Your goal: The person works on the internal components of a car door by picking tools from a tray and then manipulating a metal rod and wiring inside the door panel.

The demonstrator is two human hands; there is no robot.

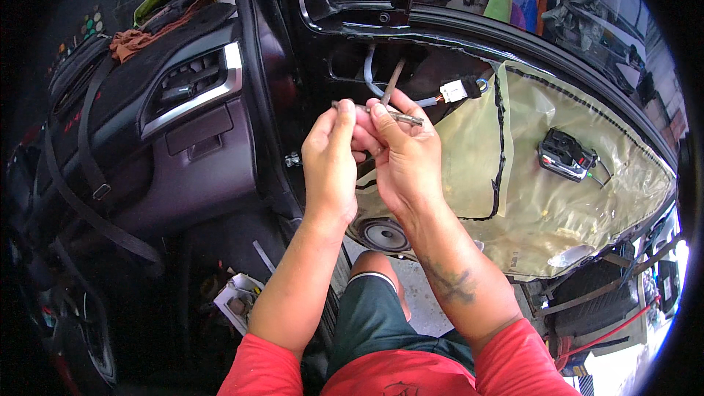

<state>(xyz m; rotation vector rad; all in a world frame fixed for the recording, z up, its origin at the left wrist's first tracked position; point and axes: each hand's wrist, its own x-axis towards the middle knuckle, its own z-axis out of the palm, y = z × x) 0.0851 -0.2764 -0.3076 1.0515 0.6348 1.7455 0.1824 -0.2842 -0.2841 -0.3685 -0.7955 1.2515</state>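
My left hand (334,154) and my right hand (403,154) meet in front of the door opening, both closed on a short metal tool (412,118) lying crosswise, its far end past my right thumb. A thin rusty rod (394,78) rises behind my fingers into a dark door cavity; whether my fingers grip it too I cannot tell. Beside it a grey-blue cable (370,66) runs out to a white connector (454,91). The door is covered by a translucent plastic sheet (543,227), with a black latch-handle part (563,152) hanging on it.
At the left is the dashboard (191,161) with an air vent and brown cloths (139,45). A round speaker (383,235) sits low on the door. A white box (237,298) lies in the dark footwell. Cluttered items and a red hose (609,341) are at the lower right.
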